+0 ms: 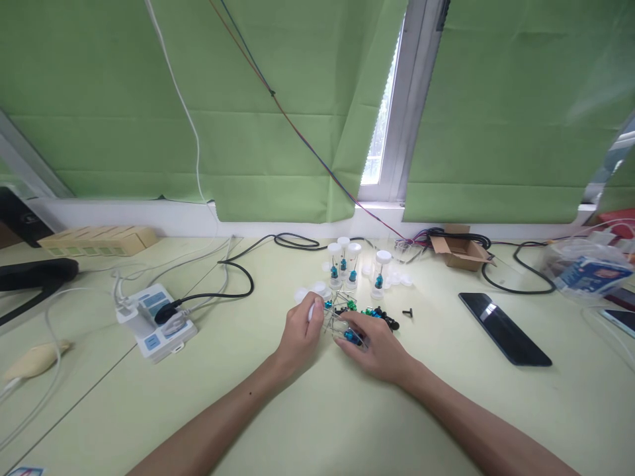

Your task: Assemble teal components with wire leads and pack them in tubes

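Note:
My left hand [301, 328] is closed on a small white cap [311, 312], its thumb pressed along the top. Beside it, my right hand [376, 345] curls around a clear tube [340, 325] lying on its side, with a blue part [353, 337] showing near the fingers. Just beyond the hands lies a pile of thin metal rods [344, 295], small green pieces [352, 305] and black pieces [389, 321]. Several clear tubes with white lids stand behind, among them one at the right [380, 274] with a blue part inside. Fingers hide some of the pile.
A black phone [505, 329] lies at the right, near an opened cardboard box [460, 251]. At the left sits a white power strip [157, 320] with plugs and cables. Loose white caps [399, 278] lie by the tubes. A black cable [243, 264] crosses the table's back.

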